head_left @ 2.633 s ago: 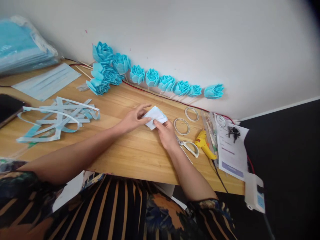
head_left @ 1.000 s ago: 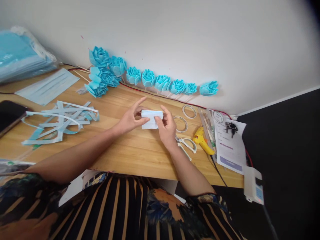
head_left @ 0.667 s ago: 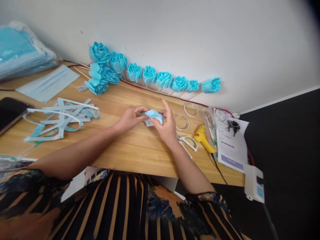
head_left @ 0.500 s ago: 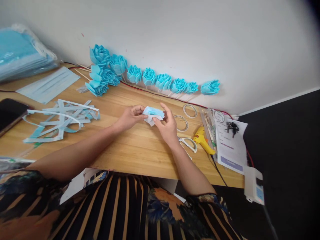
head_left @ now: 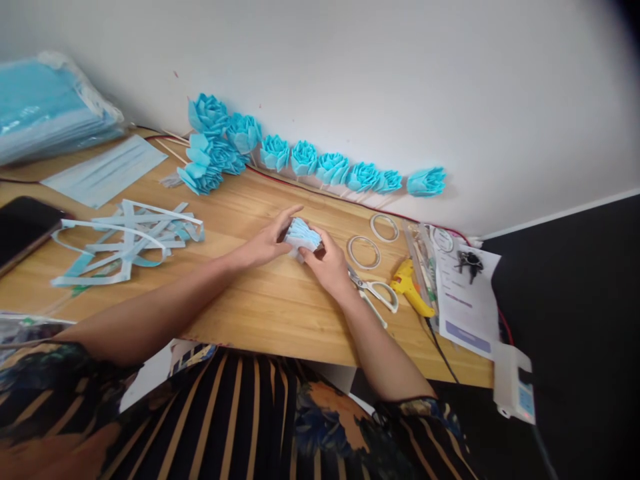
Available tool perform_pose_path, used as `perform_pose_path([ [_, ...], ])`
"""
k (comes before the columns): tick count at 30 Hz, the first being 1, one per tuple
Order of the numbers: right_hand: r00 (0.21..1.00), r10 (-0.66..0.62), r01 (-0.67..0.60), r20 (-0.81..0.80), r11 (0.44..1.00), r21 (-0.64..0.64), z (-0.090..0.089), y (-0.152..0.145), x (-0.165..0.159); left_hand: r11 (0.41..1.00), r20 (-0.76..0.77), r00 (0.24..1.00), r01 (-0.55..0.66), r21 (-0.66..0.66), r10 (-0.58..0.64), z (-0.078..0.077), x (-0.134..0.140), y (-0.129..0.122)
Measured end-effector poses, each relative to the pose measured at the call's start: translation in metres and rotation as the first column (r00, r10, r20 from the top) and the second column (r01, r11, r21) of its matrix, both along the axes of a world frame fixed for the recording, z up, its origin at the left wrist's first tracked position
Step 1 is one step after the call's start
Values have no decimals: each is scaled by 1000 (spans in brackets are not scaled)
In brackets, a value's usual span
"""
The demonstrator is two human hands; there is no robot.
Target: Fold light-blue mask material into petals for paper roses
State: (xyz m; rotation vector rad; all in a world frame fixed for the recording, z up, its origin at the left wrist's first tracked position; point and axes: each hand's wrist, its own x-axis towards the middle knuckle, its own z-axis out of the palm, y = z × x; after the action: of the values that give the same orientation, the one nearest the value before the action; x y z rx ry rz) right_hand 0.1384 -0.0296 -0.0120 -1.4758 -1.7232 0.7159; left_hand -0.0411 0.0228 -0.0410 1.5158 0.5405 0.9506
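Gripping ruffled blue-white layers (head_left: pixel 304 231), the right hand (head_left: pixel 329 265) faces the left hand (head_left: pixel 267 245).

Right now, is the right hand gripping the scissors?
No, the scissors lie on the table, while the right hand holds a folded blue-and-white piece.

Craft workspace, wooden desk (head_left: pixel 265 307), blue flowers (head_left: pixel 333 168), yellow glue gun (head_left: pixel 411 288), scissors (head_left: pixel 377 292), tape rolls (head_left: pixel 364 253)

The folded piece (head_left: pixel 303 234) is showing blue and white; clothing (head_left: pixel 233 413) by the tabletop's (head_left: pixel 270 317) near edge is bearing tan stripes.
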Motion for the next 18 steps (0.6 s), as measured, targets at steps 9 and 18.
perform_pose_path([
  [9, 998, 61, -61, -5, 997, 44, -1, 0, -1, 998, -132, 991, -28, 61, 36, 1, -4, -2],
  [18, 997, 72, -75, 30, 992, 97, -1, 0, -1, 1000, 6, 1000, -1, -1, 1, -5, -1, 1],
])
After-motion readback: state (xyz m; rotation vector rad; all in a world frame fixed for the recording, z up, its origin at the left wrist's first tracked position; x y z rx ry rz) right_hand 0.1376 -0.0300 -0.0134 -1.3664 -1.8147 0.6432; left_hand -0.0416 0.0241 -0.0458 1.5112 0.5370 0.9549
